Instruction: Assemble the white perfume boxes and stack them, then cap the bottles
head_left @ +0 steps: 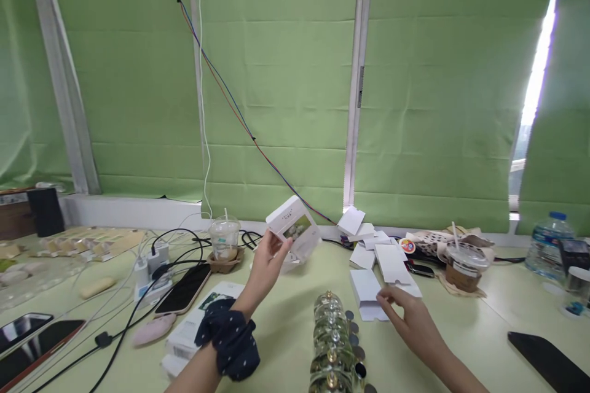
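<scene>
Our left hand (pixel 266 265) has its grip closed on a small white box (pixel 295 228), centre frame, tilted so the printed face shows; right hand (pixel 409 314), grip loose, just touches a flat carton (pixel 366 290) on the surface (pixel 465 338)

Green blinds (pixel 437 104) — pale green table (pixel 488 313), daylight (pixel 537 73) at right

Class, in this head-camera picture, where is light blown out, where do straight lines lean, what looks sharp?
Head view: daylight blows out in the blind gap at right; the window post at left leans from lens distortion; left hand and small box look sharp.
</scene>
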Available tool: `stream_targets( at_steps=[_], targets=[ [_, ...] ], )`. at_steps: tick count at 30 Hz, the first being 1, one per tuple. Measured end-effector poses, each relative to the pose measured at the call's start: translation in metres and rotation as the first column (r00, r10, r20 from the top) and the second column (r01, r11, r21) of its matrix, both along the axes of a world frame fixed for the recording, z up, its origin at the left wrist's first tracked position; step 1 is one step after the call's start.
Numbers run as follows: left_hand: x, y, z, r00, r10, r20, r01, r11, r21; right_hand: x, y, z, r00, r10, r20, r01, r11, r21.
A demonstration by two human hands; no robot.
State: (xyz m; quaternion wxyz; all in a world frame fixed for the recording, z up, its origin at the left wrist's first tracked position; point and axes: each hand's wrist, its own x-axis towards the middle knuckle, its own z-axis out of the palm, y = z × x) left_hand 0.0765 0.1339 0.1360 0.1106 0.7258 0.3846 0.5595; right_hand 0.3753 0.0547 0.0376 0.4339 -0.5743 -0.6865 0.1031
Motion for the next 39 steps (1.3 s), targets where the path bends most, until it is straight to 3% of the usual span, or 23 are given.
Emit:
stream_targets(
  at_steps=[2, 4, 6, 9, 13, 19, 31, 39],
  targets=[
    [0.008, -0.023, -0.002, 0.982, -0.155, 0.111, 0.163, 0.984, -0.07, -0.017, -0.003, 0.02, 0.986, 0.103, -0.134, -0.102, 0.995, 0.016],
    [0.015, -0.045, -0.006, 0.887, -0.327, 0.325, 0.404, 0.891, -0.209, -0.037, -0.005, 0.039, 0.912, 0.274, -0.306, -0.28, 0.96, 0.024],
    [0.019, -0.062, -0.012, 0.8, -0.369, 0.473, 0.537, 0.791, -0.291, -0.054, -0.008, 0.052, 0.766, 0.432, -0.475, -0.458, 0.886, 0.066],
    [0.022, -0.078, -0.023, 0.751, -0.362, 0.553, 0.593, 0.738, -0.322, -0.072, -0.012, 0.059, 0.551, 0.551, -0.627, -0.614, 0.776, 0.143],
    [0.024, -0.087, -0.032, 0.713, -0.403, 0.574, 0.641, 0.707, -0.299, -0.078, -0.016, 0.051, 0.438, 0.581, -0.686, -0.651, 0.731, 0.203],
    [0.026, -0.092, -0.036, 0.699, -0.407, 0.588, 0.656, 0.692, -0.301, -0.076, -0.016, 0.043, 0.402, 0.584, -0.705, -0.659, 0.719, 0.219],
    [0.021, -0.091, -0.035, 0.746, -0.329, 0.579, 0.581, 0.747, -0.325, -0.078, -0.021, 0.044, 0.451, 0.575, -0.683, -0.683, 0.715, 0.15],
    [0.02, -0.091, -0.035, 0.763, -0.275, 0.585, 0.515, 0.805, -0.294, -0.076, -0.025, 0.045, 0.472, 0.672, -0.571, -0.712, 0.672, 0.202]
  ],
)
